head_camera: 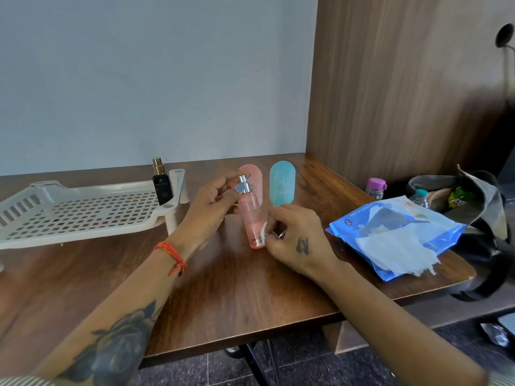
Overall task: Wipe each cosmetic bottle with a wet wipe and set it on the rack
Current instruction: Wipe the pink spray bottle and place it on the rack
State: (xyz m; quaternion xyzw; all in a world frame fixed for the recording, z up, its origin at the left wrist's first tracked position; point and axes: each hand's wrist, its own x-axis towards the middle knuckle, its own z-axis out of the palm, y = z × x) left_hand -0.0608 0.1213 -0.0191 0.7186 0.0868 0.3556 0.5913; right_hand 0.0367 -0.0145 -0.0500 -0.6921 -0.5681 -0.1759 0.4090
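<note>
My left hand (213, 203) grips the silver pump top of a slim pink spray bottle (252, 218), held upright over the wooden table (237, 288). My right hand (295, 238) pinches a small folded wet wipe (263, 231) against the bottle's lower right side. A white perforated rack (75, 214) stands at the left, with a black bottle with a gold cap (161, 183) on its far right corner. Behind my hands stand a pink oval bottle (255, 176) and a teal oval bottle (282, 183).
A blue wet-wipe pack (390, 238) lies at the right with a loose white wipe (395, 253) on top. A small purple-capped bottle (376, 188) and an open bag (468, 196) sit beyond it. A wood panel wall rises at the right.
</note>
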